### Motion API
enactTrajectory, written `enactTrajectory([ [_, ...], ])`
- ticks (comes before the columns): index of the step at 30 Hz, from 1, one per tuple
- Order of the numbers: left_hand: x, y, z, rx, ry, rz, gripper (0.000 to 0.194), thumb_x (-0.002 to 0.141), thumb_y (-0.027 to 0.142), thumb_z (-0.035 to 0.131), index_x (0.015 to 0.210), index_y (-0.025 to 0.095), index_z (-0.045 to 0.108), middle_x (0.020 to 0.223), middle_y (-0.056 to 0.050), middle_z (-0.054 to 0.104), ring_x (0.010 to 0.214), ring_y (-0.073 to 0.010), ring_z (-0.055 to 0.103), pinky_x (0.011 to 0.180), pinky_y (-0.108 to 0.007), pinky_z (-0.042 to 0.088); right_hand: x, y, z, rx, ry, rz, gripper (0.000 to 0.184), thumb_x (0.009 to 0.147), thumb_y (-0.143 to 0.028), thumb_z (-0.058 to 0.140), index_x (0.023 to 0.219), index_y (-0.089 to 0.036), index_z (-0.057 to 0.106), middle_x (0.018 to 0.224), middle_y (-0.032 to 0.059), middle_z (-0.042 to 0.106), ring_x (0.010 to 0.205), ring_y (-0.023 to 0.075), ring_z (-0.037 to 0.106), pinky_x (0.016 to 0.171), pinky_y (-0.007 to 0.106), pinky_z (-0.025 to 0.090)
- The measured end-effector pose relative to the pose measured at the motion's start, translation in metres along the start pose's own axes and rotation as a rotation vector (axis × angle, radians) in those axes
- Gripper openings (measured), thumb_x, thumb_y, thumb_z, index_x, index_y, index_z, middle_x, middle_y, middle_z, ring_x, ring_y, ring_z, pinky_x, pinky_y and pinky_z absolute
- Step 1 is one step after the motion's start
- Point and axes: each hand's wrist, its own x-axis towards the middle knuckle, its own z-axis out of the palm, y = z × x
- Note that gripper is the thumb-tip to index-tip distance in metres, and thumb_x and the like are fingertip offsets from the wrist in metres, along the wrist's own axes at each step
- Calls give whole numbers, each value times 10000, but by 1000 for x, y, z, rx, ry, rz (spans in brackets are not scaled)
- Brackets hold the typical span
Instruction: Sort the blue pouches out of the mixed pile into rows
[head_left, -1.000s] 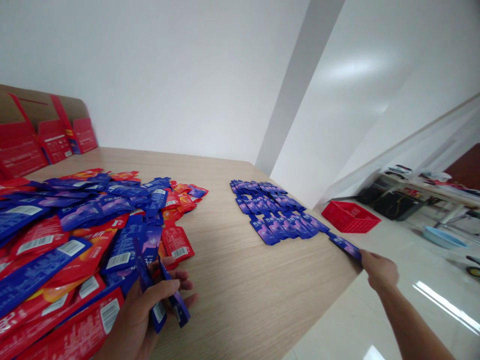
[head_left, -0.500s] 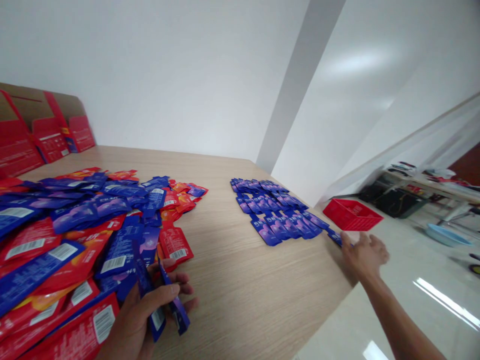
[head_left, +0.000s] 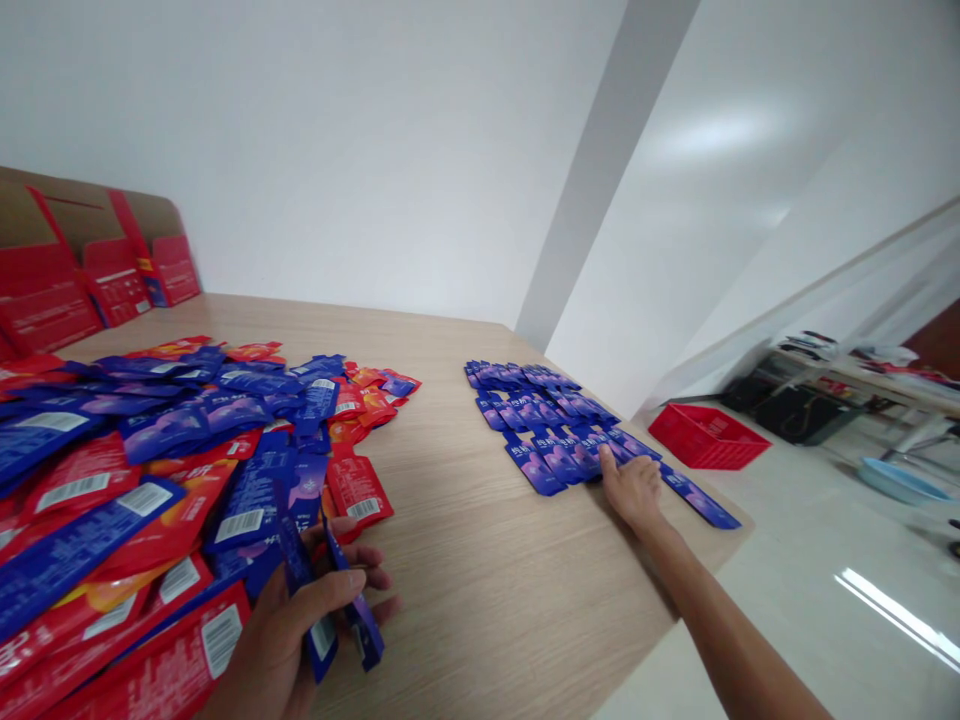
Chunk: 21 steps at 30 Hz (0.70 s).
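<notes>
Two blue sachets (head_left: pixel 365 634) held in left hand (head_left: pixel 296 612); right hand (head_left: pixel 631 488) at sachet row (head_left: pixel 541 466), grip unclear.

Bench (head_left: pixel 442 580), pale wood-grain top, is carrying:
- red-and-brown cardboard boxes (head_left: pixel 112 285), are standing at far left;
- a heap of red and blue packets (head_left: pixel 176 480), is covering the left side;
- blue-purple packets (head_left: pixel 551 412), are lying in three overlapping rows, right;
- one long blue packet (head_left: pixel 701 500), is lying near the right edge.

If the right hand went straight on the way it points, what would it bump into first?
The right hand would likely meet the nearest row of blue packets; it may even be touching them, though depth is unclear.
</notes>
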Motion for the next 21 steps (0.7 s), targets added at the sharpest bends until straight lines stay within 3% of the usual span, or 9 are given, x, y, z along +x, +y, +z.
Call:
enactTrajectory([
  [2,0,-1,3,2,-14,1,531,587,161,955,1066,167,728,995,-159,850,910,-420,827,765,-557,729,-9,-11,5,60,26,86,1397,863,-968,144,1623,204,119,1705,495,96,1658,536,67,1305,699,109],
  [4,0,-1,5,8,-15,7,536,597,166,953,1083,174,726,1001,-154,850,910,-419,829,764,-557,729,-20,-23,12,126,32,130,1387,860,-972,141,1659,158,45,1742,448,27,1671,505,-5,1311,693,78],
  [10,-1,-1,2,33,18,7,516,592,181,948,1064,169,738,1011,-161,852,928,-435,827,736,-529,730,-49,-53,41,247,-31,89,1353,860,-994,172,1718,38,-5,1792,345,57,1687,448,7,1334,654,60],
  [13,-1,0,0,38,23,2,542,580,179,950,1083,174,749,1020,-154,852,942,-438,826,751,-534,729,-56,-63,49,259,-56,47,1329,883,-977,161,1715,49,16,1788,345,88,1691,430,28,1338,642,32],
  [17,-2,0,-2,23,22,1,641,552,167,959,1159,178,753,994,-143,850,934,-437,822,758,-550,730,-56,-61,30,225,-23,12,1286,912,-943,163,1711,53,12,1791,345,50,1693,420,32,1334,644,29],
  [21,-3,2,-2,1,30,14,706,538,154,954,1212,168,746,971,-143,847,951,-444,815,756,-559,730,-39,-22,-14,68,143,31,1229,944,-878,252,1701,67,44,1777,380,-39,1661,499,-134,1223,829,-55],
])
